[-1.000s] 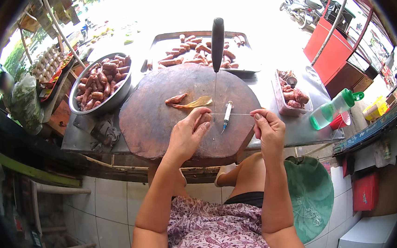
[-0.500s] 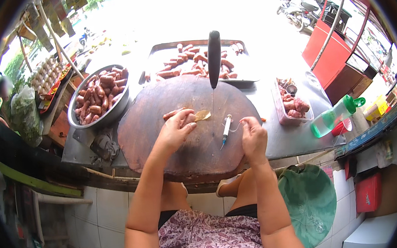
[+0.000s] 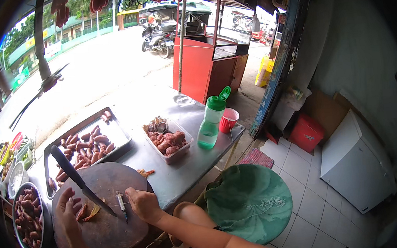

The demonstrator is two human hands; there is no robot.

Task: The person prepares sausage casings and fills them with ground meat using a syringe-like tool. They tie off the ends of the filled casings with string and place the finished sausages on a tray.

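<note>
A round wooden chopping board [image 3: 123,239] lies in front of me. A black-handled knife [image 3: 92,194] stands tilted with its tip at the board. My left hand [image 3: 69,212] is raised at the board's left, fingers apart and holding nothing. Beside its fingertips lie a short sausage [image 3: 82,213] and a dry, yellowish casing piece [image 3: 93,212]. To the right of the blade rests a small syringe [image 3: 121,201] with a needle. My right hand [image 3: 143,204] is closed in a pinch just beside the syringe, and a thin white string shows at its fingers.
Sausages fill a metal tray [image 3: 123,130] and a basin [image 3: 16,222]. A plastic tub [image 3: 175,157] of ground meat, a green-capped bottle [image 3: 208,130] and a red cup [image 3: 228,120] stand on the metal table [image 3: 180,186]. White string lies on a green cloth-covered seat [image 3: 245,185] at right.
The view has swung to the right, bringing the green seat and white chest more into sight. My left hand has lifted off the sausage and casing and opened. My right hand stays pinched near the syringe.
</note>
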